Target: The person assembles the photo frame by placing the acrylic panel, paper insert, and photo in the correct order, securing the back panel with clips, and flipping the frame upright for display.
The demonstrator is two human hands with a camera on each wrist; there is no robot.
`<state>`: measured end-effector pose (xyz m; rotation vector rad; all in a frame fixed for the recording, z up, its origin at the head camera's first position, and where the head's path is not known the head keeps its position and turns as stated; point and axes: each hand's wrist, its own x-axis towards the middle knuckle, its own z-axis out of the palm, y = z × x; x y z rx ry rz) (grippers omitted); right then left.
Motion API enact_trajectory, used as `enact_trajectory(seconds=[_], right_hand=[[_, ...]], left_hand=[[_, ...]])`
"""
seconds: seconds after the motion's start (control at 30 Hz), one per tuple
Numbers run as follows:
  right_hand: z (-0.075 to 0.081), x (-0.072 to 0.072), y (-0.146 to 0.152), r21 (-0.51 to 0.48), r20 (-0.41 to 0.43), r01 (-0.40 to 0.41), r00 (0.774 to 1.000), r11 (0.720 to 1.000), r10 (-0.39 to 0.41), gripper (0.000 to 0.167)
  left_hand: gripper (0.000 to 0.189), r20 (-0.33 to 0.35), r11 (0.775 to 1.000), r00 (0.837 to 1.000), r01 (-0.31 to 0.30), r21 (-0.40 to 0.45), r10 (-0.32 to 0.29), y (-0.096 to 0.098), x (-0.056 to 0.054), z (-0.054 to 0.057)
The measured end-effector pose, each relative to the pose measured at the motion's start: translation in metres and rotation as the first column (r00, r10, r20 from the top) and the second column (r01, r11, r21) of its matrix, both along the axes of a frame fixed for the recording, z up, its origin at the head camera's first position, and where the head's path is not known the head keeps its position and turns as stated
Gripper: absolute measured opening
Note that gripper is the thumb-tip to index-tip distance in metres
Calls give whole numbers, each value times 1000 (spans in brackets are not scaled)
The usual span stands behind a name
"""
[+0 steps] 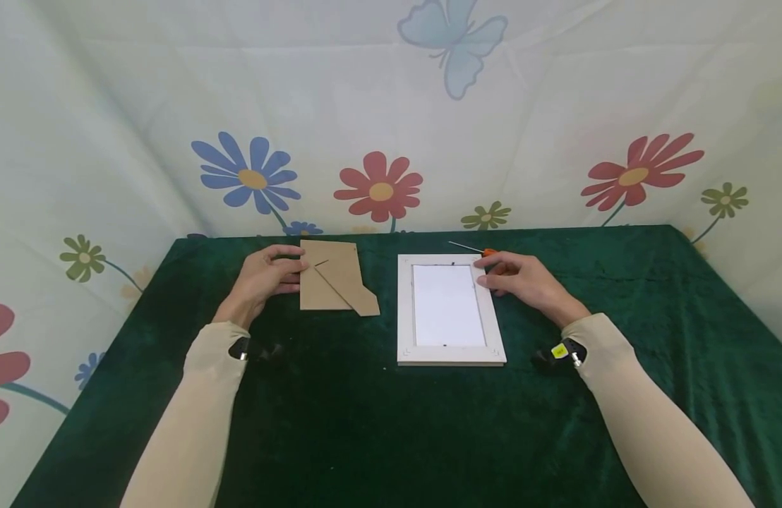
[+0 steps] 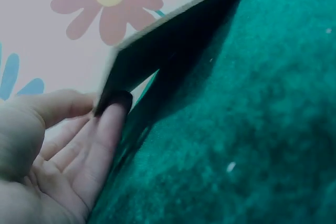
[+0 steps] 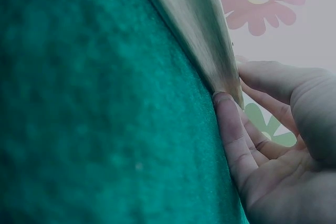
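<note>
My left hand pinches the left edge of a brown picture-frame backing board, thumb on top and fingers beneath. The board's stand leg slants out past its lower right corner. In the left wrist view the backing board is tilted, its gripped edge raised off the cloth. To the right lies a white picture frame with a plain white panel in its opening. My right hand pinches the frame's upper right edge; the right wrist view shows fingertips against the frame's side and the thumb on top.
Just behind the frame's top right corner lies a screwdriver with an orange handle, partly hidden by the right hand. Dark green cloth covers the table. A white curtain with printed flowers and a butterfly hangs along the table's back edge.
</note>
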<state>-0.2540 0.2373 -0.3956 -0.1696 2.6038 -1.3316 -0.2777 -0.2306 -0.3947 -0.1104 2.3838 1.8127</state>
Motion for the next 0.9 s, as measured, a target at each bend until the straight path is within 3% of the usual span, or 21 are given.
enact_trajectory(seconds=[0.33,0.9], right_hand=[[0,1,3,-9,10,2,1000,1000,-2,52],[-1,-2,3,-18,10,-12,1000,1000,12,51]], left_hand=[[53,-71,998,997,-31,60,36,5,-1,3],[55,-111,987,993,-30,159,48,24,2,17]])
